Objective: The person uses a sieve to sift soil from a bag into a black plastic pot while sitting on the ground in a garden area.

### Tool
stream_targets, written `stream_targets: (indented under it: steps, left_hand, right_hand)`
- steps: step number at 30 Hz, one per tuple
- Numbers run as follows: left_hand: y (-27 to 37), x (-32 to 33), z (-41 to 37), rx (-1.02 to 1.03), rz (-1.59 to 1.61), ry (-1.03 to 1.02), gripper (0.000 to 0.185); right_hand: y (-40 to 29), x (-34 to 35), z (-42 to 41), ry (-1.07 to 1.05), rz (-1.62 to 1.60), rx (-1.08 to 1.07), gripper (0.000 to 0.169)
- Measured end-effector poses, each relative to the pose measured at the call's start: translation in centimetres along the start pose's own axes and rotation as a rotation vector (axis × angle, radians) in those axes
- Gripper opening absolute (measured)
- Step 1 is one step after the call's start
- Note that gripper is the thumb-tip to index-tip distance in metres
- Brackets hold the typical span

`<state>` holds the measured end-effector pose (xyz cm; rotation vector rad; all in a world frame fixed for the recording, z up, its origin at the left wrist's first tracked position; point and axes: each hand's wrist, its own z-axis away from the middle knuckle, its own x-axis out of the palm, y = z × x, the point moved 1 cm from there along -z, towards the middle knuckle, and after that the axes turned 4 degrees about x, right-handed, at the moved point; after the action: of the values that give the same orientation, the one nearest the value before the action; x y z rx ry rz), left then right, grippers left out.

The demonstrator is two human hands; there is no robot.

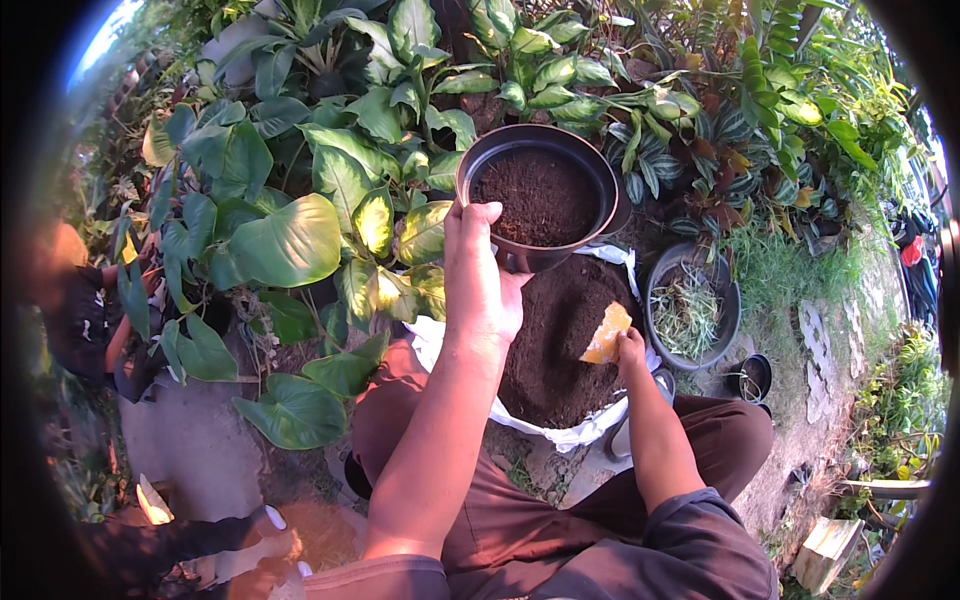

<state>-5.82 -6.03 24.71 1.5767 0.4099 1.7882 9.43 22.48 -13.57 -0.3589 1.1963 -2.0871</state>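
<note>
My left hand point(484, 277) grips a round dark plastic plant pot point(541, 244) by its near left rim and side. Dark soil point(536, 191) lies inside the pot, below its rim. The pot is raised over the far edge of a white sack point(559, 436) whose mouth is spread open. Loose dark potting soil point(540, 360) fills the sack, with a hollow in the middle. In my right hand point(631, 346) is a worn yellow scoop-like piece point(609, 334), held by its near end just over the soil; its lower edge may touch it.
A dark tub of dry grass clippings point(686, 311) stands right of the sack, with a small black pot point(752, 375) nearby. Broad-leaved plants point(289, 240) crowd the left and far side. Another person point(82, 307) is partly visible at far left. A wooden block point(825, 551) lies lower right.
</note>
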Motion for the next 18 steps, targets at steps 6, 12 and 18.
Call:
stream_targets:
  steps: [6,12,18]
  left_hand:
    - [0.0,0.2,0.6,-0.006,0.003,0.025,0.05]
    - [-0.4,0.4,1.0,-0.013,-0.005,0.034,0.037]
    - [-0.4,0.8,1.5,0.003,-0.064,0.008,0.059]
  right_hand:
    - [-1.7,0.1,0.6,-0.027,0.011,-0.042,0.017]
    - [-6.1,-0.2,1.4,-0.209,-0.037,0.038,0.019]
    - [-17.4,0.1,2.3,-0.371,-0.132,-0.073,0.028]
